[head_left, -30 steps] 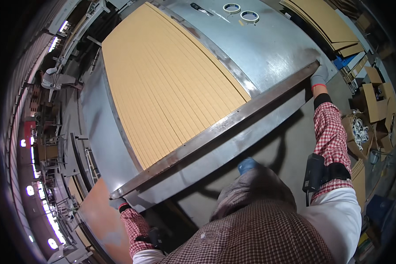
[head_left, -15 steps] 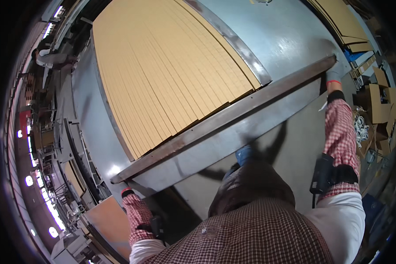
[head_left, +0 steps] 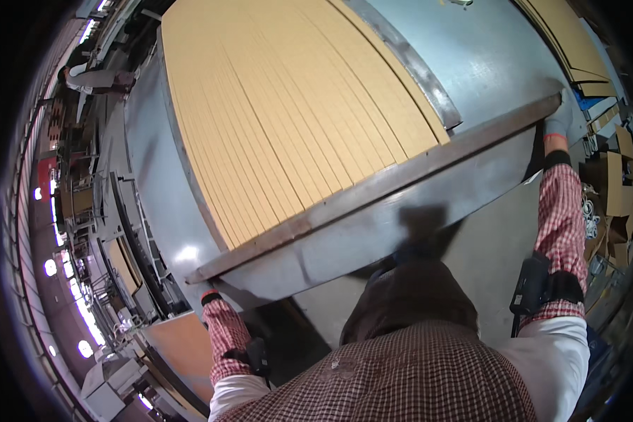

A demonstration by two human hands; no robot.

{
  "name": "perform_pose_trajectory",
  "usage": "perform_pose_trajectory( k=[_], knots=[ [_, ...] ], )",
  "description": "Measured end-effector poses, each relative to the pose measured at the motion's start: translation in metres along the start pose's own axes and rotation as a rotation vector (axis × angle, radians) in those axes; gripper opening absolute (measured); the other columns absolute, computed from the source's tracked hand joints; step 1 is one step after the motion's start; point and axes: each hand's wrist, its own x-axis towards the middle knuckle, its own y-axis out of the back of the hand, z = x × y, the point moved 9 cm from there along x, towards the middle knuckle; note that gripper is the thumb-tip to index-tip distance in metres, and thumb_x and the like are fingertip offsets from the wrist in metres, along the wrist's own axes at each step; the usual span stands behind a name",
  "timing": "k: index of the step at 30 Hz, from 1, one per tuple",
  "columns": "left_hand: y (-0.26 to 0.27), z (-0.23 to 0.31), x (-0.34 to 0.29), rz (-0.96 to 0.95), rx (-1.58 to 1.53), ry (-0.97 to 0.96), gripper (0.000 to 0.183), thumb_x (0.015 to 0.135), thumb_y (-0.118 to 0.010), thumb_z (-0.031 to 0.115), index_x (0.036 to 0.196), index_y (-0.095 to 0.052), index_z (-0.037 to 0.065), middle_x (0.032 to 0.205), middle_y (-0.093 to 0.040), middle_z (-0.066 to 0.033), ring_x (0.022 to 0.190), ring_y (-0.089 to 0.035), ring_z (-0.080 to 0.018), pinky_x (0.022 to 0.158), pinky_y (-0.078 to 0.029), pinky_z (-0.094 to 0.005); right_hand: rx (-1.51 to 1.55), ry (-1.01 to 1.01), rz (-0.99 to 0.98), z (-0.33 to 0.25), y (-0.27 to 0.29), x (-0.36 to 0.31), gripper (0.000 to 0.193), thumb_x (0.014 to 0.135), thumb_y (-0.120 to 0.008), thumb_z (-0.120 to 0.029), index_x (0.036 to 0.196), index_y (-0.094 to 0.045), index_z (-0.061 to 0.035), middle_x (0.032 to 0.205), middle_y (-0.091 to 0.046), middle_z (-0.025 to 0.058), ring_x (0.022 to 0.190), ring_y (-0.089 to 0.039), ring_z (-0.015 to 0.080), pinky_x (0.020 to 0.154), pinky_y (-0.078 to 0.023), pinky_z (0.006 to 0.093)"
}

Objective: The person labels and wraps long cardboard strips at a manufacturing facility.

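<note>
A long brown-grey metal bar (head_left: 383,188) lies slantwise across the table, pressed along the near edges of fanned-out tan cardboard sheets (head_left: 281,105). My right hand (head_left: 556,121), in a grey glove with a red cuff, is closed around the bar's right end. At the opposite end my gloved left hand (head_left: 204,287) grips the bar; its fingers are mostly hidden. Two metal guide strips, one on the right (head_left: 411,63) and one on the left (head_left: 183,151), flank the sheets.
The shiny metal table (head_left: 482,49) extends beyond both guides. Cardboard boxes (head_left: 615,186) and white cords stand at the right. More flat cardboard (head_left: 566,46) lies at the far right. Another person (head_left: 95,79) bends over at the far left. Machinery and a brown board (head_left: 183,352) are on the left.
The bar has closed the dark gaps along the sheets' near edges, which now line up more evenly. Both hands stay at its ends. My view has shifted slightly.
</note>
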Motion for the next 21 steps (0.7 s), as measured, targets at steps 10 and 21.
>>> perform_pose_trajectory(
  k=[10, 21],
  knots=[
    [-0.022, 0.004, -0.001, -0.013, 0.013, -0.006, 0.026, 0.092, -0.044, 0.025, 0.101, -0.062, 0.008, 0.102, -0.063, -0.0064, 0.090, -0.060, -0.0203, 0.078, -0.048, -0.0310, 0.132, -0.082, -0.071, 0.002, -0.019, 0.009, 0.047, 0.094, -0.043, -0.033, 0.123, -0.052, 0.0036, 0.120, -0.056, 0.0157, 0.108, -0.054, 0.0279, 0.096, -0.042, 0.0391],
    [-0.031, -0.007, 0.003, 0.013, -0.021, 0.002, 0.025, 0.090, -0.046, 0.022, 0.091, -0.067, 0.009, 0.093, -0.067, -0.0047, 0.081, -0.064, -0.0197, 0.070, -0.052, -0.0300, 0.622, -0.157, -0.263, 0.067, -0.031, 0.074, 0.039, 0.097, -0.040, -0.030, 0.114, -0.058, -0.0006, 0.113, -0.060, 0.0102, 0.099, -0.057, 0.0230, 0.088, -0.045, 0.0326]
  ],
)
